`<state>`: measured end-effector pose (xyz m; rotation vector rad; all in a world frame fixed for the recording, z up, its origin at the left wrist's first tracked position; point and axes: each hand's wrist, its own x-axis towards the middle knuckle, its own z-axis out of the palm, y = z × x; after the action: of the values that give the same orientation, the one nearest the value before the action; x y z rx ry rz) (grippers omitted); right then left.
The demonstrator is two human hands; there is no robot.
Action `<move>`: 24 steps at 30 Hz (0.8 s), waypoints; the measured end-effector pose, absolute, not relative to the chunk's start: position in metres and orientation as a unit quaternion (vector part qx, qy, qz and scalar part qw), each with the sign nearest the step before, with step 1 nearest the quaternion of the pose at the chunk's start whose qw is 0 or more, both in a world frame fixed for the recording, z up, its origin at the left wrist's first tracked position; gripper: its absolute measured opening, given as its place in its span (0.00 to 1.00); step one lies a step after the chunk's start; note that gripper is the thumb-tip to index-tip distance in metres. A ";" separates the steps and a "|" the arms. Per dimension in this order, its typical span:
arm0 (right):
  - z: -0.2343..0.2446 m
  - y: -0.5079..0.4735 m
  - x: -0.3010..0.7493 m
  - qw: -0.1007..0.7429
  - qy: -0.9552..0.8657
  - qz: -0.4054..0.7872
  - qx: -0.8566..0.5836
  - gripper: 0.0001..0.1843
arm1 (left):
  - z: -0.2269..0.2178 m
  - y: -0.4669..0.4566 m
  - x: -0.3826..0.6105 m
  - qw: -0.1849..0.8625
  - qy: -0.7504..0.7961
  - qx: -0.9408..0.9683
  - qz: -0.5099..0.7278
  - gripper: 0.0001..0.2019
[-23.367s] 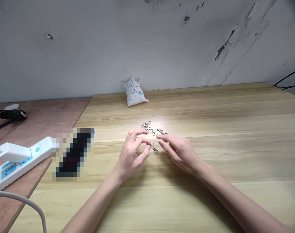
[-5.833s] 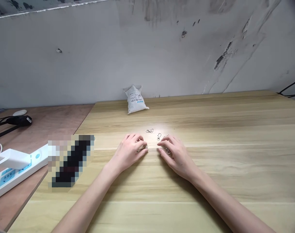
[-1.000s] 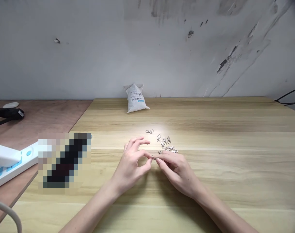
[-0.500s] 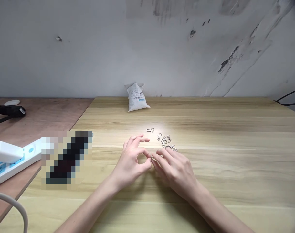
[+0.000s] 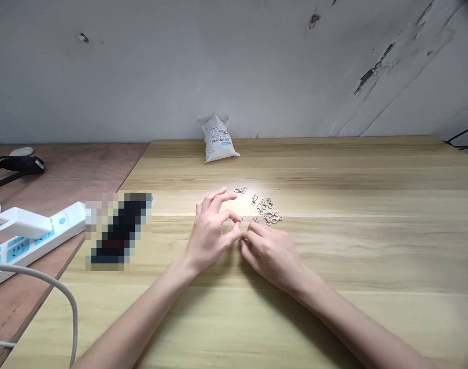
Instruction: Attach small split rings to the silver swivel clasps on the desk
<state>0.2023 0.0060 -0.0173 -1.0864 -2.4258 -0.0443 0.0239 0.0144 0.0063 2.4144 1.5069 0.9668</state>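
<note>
My left hand point(image 5: 212, 231) pinches with thumb and index finger, its other fingers spread and raised. My right hand point(image 5: 270, 256) meets it, fingers curled and tips pressed together against the left fingertips. Between them shows a bit of a small metal clasp point(image 5: 241, 220); most of it is hidden by the fingers. Just beyond my right hand lies a loose group of silver swivel lobster clasps point(image 5: 270, 218), several with round rings. One more clasp point(image 5: 240, 190) lies apart from them, farther back and to the left.
A white labelled packet point(image 5: 219, 141) leans near the wall at the table's back. To the left are a pixelated dark object point(image 5: 120, 230), a white power strip point(image 5: 70, 218) with a plugged-in charger point(image 5: 24, 223), and a grey cable point(image 5: 70, 302). A black cable point(image 5: 20, 165) lies farther back.
The view has tilted downward, so the scene sits higher. My right fingers have curled in more tightly at the left fingertips, and more of the clasps behind them show.
</note>
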 end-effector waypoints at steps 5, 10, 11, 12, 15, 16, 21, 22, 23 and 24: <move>-0.019 0.015 0.212 0.219 -0.880 0.036 -0.421 0.12 | 0.009 0.030 -0.002 -0.066 0.457 0.852 0.246 0.04; -0.019 0.030 0.230 0.214 -0.875 -0.001 -0.435 0.14 | 0.012 0.038 -0.024 -0.025 0.448 0.879 0.163 0.04; -0.018 0.031 0.231 0.219 -0.871 -0.003 -0.439 0.14 | 0.012 0.041 -0.024 -0.011 0.454 0.875 0.166 0.04; -0.018 0.033 0.232 0.225 -0.869 -0.001 -0.441 0.14 | 0.012 0.045 -0.021 -0.001 0.462 0.870 0.175 0.04; -0.019 0.035 0.232 0.238 -0.866 0.015 -0.438 0.14 | 0.010 0.066 -0.001 -0.001 0.492 0.849 0.194 0.09; -0.020 0.035 0.232 0.240 -0.866 0.022 -0.437 0.13 | 0.009 0.076 0.008 -0.005 0.493 0.849 0.189 0.11; -0.024 0.037 0.234 0.251 -0.857 0.061 -0.445 0.12 | 0.003 0.115 0.045 -0.023 0.453 0.878 0.153 0.11; -0.024 0.037 0.234 0.254 -0.855 0.070 -0.447 0.12 | 0.002 0.118 0.048 -0.022 0.445 0.882 0.154 0.11; -0.024 0.037 0.235 0.256 -0.853 0.077 -0.448 0.12 | 0.000 0.120 0.050 -0.021 0.438 0.885 0.156 0.12; -0.024 0.038 0.235 0.257 -0.852 0.084 -0.448 0.12 | -0.001 0.121 0.049 -0.019 0.434 0.887 0.158 0.13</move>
<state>0.2351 0.0377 -0.0238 -1.2146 -2.3110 0.2283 0.0493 0.1210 -0.0013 2.8199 1.3805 0.5038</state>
